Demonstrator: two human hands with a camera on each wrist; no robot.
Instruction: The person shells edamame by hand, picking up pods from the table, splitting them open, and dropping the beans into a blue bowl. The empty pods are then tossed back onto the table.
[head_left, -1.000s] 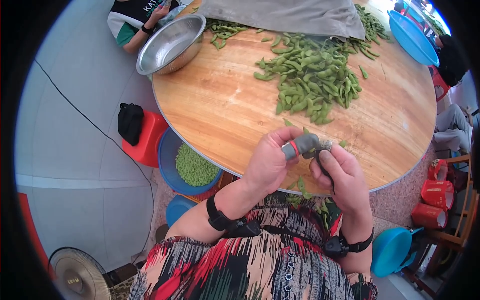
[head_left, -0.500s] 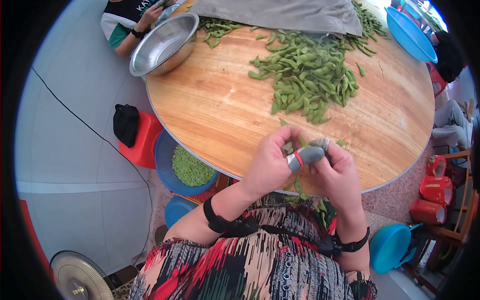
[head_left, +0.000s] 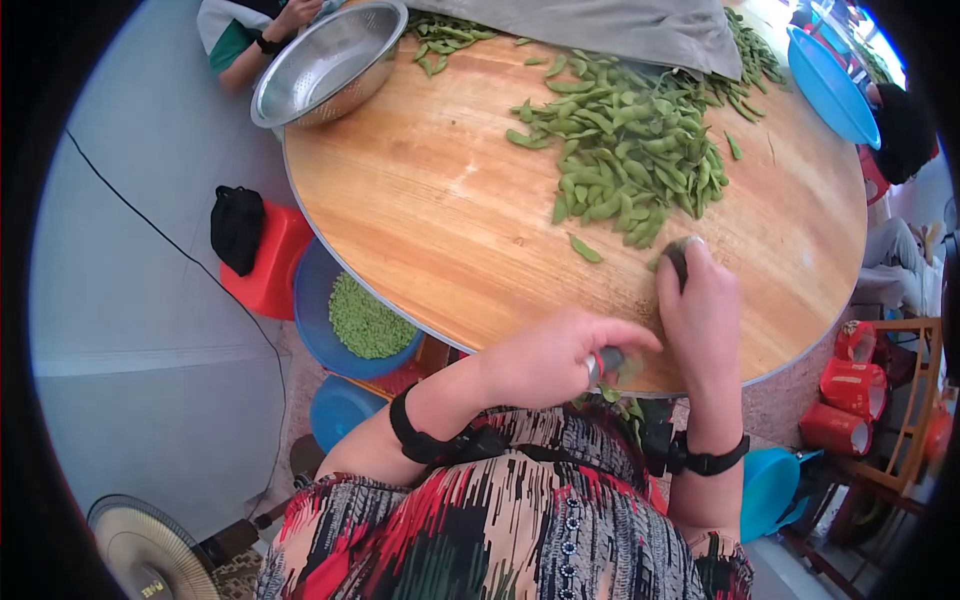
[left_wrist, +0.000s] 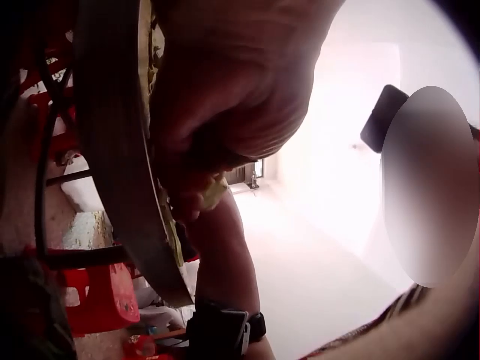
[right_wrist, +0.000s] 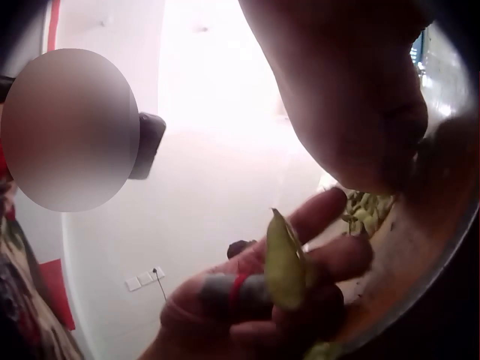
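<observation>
My left hand (head_left: 545, 360) is over the near table edge, index finger straight; its thumb wears a grey cover with a red band. In the right wrist view a split soybean pod (right_wrist: 286, 266) lies against that thumb, fingers spread loosely round it. My right hand (head_left: 705, 315) is at the tabletop, fingers bent down, a dark cover on one digit. A bit of green pod (head_left: 653, 263) shows at its fingertips; I cannot tell whether it is pinched. Ahead lies the heap of green soybean pods (head_left: 625, 150), and a single pod (head_left: 585, 249) sits left of the right hand.
A steel colander (head_left: 330, 65) stands at the round table's (head_left: 400, 200) left edge. A blue basin of shelled beans (head_left: 370, 315) is below left, by a red stool (head_left: 275, 265). Grey cloth (head_left: 620, 30) covers pods at the back. Pods (head_left: 625, 410) lie in the lap. A fan (head_left: 150, 555) stands lower left.
The hands were together working a pod; they have parted. The left hand dropped back toward the lap with the split pod, while the right hand moved forward to the table near the heap.
</observation>
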